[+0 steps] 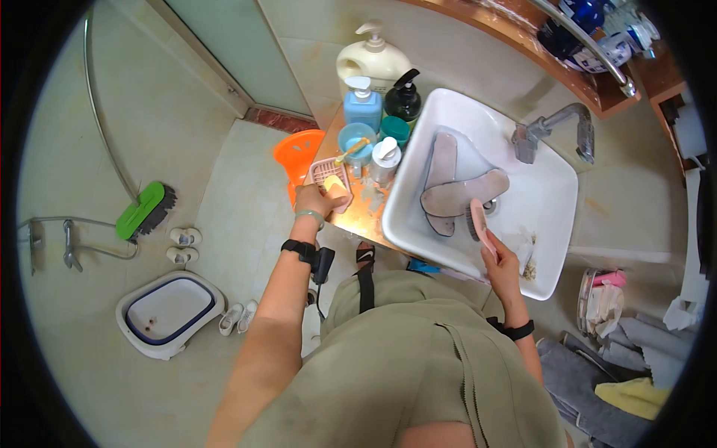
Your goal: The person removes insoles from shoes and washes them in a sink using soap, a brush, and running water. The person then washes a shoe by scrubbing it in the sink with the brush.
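My right hand (pixel 502 265) is closed around the handle of a pink scrub brush (pixel 480 221). The dark bristles of the brush are against or just above a greyish insole (pixel 467 192). That insole lies across a second insole (pixel 443 160) in the white sink (pixel 407 216), and both look wet. At the counter's left edge, my left hand (pixel 317 200) has its thumb and fingers at the near end of a pale yellow bar of soap (pixel 334 184) in a pink soap dish (pixel 323 170). Part of that grip is hidden beneath the hand.
Pump bottles, including a blue one (pixel 363 108), crowd the counter behind a cup (pixel 357 140) with a toothbrush (pixel 351 151). A grey faucet (pixel 549 131) overhangs the sink. Below the counter's left side is an orange basin (pixel 297 153). A folding tub (pixel 134 337) stands on the floor.
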`<state>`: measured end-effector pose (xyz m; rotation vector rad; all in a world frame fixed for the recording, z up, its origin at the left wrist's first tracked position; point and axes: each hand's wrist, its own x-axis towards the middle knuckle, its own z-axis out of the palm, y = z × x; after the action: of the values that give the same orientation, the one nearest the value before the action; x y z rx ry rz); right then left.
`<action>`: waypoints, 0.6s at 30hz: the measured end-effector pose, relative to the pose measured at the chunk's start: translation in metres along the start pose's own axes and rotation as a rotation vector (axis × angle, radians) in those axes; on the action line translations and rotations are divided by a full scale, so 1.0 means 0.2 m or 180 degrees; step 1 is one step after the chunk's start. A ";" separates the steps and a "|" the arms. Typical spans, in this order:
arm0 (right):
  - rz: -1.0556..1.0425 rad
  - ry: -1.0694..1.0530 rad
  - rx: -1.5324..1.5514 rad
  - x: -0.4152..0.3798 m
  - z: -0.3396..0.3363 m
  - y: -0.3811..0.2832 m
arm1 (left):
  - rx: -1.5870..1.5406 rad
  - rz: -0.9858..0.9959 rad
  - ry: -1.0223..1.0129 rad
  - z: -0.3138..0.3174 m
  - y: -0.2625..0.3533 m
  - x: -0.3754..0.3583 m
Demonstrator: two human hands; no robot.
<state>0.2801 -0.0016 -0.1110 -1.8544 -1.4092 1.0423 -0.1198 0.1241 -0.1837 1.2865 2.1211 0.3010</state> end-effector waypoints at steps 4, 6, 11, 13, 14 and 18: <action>0.0008 -0.0024 -0.0003 0.00 0.00 -0.01 | -0.0277 -0.0104 -0.0167 0.00 -0.03 0.03; 0.0013 -0.0067 0.0018 0.01 0.01 -0.01 | -0.0390 -0.0136 -0.0186 0.02 -0.05 0.06; 0.0152 -0.0118 0.0019 0.01 0.00 0.00 | 0.0152 0.0224 0.0348 -0.03 0.04 -0.05; 0.0002 -0.0109 0.0002 0.01 0.00 0.02 | 0.0220 0.0334 0.0373 -0.08 0.13 -0.13; -0.0019 -0.0107 0.0000 0.01 0.00 0.02 | 0.0289 0.0442 0.0397 -0.09 0.15 -0.16; 0.0033 -0.0155 0.0001 0.01 0.00 -0.01 | 0.0858 0.1116 0.0669 0.03 0.09 -0.13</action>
<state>0.2792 0.0012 -0.1096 -1.8496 -1.4285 1.0994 -0.0951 0.1104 -0.1686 1.8627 2.1544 0.3156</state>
